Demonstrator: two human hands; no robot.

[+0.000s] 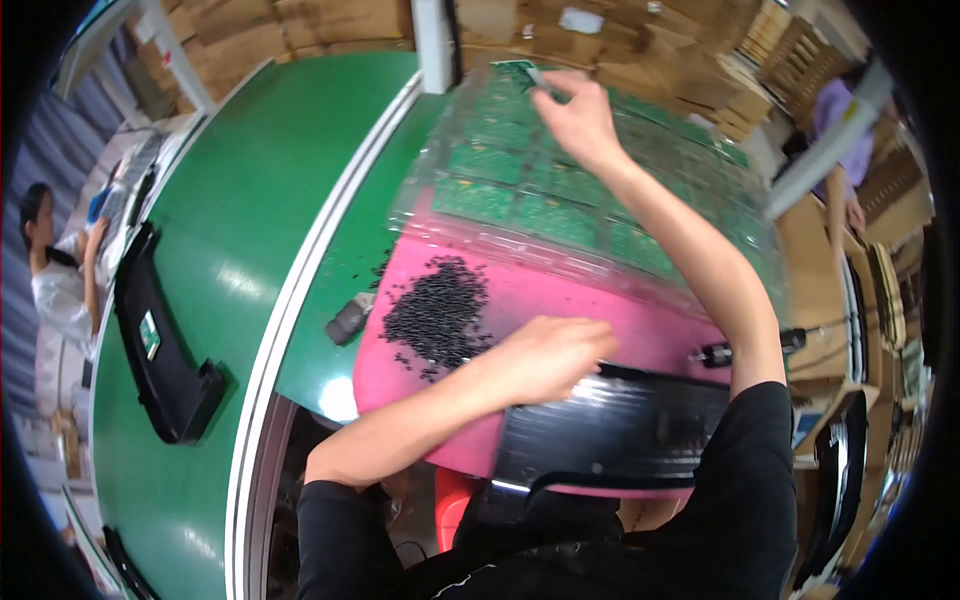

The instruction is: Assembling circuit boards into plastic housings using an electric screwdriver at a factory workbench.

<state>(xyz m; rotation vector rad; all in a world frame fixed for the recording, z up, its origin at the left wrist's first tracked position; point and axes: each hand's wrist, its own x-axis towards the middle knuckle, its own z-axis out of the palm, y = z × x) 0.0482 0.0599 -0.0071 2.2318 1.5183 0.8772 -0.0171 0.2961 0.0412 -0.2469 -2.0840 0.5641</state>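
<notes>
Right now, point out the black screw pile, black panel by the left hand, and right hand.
Black screw pile (pixel 437 312), head view: middle.
Black panel (pixel 615 428), head view: glossy face.
Right hand (pixel 582 119), head view: back.

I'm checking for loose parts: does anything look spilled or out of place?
Possibly: the small black pieces are heaped directly on the pink mat, and a few lie beyond its left edge on the green table. With no container around them, they look partly spilled.
</notes>
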